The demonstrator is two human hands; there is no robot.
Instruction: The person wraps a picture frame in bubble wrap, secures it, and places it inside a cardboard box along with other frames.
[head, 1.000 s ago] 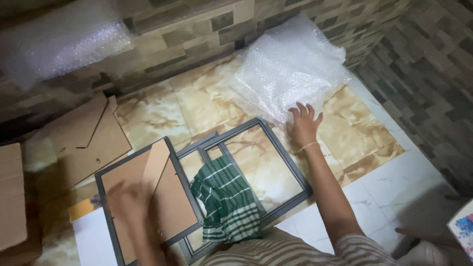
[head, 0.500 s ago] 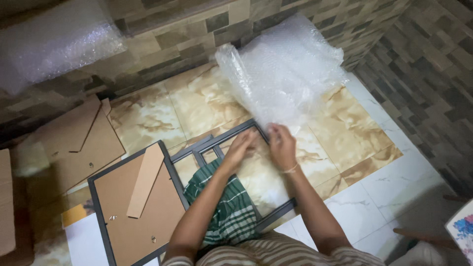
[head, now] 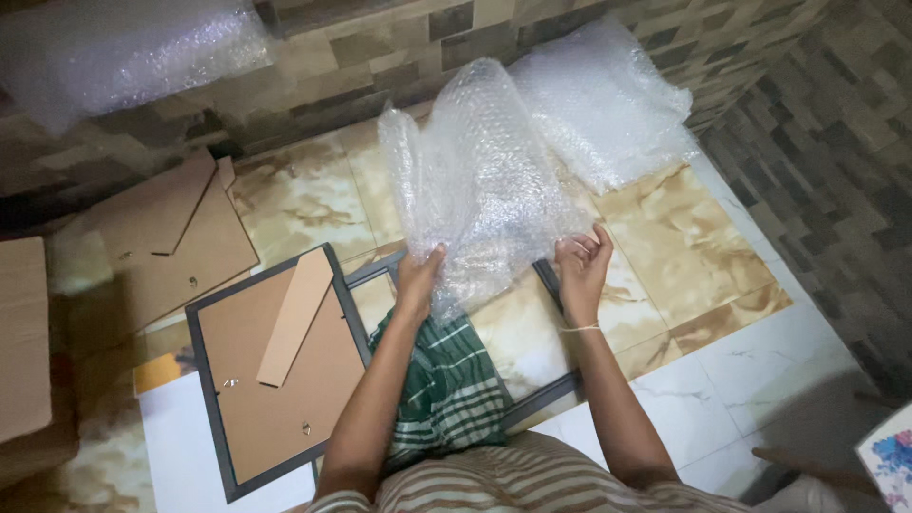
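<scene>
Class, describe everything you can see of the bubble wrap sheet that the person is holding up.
The bubble wrap sheet is clear, soft plastic covered in small bubbles, crumpled and partly folded. It is lifted above the tiled floor, bulging upward, over a dark empty frame. The left hand pinches its lower edge; the right hand holds the other lower corner. More bubble wrap lies behind it on the floor.

The far rail of the open grey frame (head: 551,285) is covered by the bubble wrap sheet (head: 484,180), and part of its middle by the green checked cloth (head: 446,389). The fingertips of the left hand (head: 418,275) are lost behind the sheet's edge. The cardboard box (head: 24,342) is cut off at the left edge, the painted board (head: 888,456) at the right corner.
</scene>
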